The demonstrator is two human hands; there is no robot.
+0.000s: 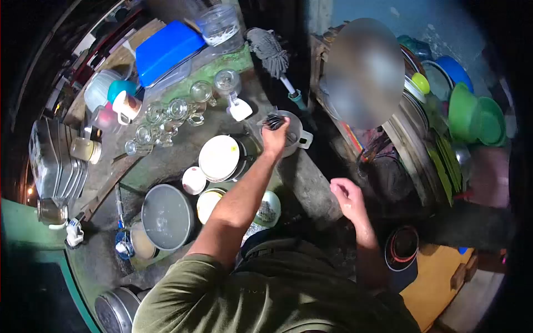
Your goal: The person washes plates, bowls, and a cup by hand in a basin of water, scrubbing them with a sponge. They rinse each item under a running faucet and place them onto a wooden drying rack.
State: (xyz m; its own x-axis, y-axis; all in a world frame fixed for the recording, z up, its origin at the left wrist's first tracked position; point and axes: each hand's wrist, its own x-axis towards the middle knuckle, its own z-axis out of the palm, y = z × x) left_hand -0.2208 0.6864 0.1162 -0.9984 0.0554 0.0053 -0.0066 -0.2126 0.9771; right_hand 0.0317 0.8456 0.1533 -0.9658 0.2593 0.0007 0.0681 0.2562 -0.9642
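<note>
My left hand point(276, 136) reaches forward, its fingers wrapped round a bunch of cutlery point(272, 121) that shows as dark, narrow metal pieces. Just under that hand stands a clear plastic pitcher point(293, 145) with a white handle, on the concrete ledge. Off to the right, my right hand point(350, 201) hangs in the air, loosely curled and wet-looking, with nothing in it. Nearest my left forearm is a stack of white plates point(219, 157), with a small white bowl point(194, 180) beside it.
Several glass mugs point(177, 109) line the ledge at left. A grey basin point(167, 217) of water sits lower left. At the back are a blue tray point(169, 53) and a mop head point(267, 51). Green basins point(465, 114) and stacked plates point(410, 111) fill the right rack.
</note>
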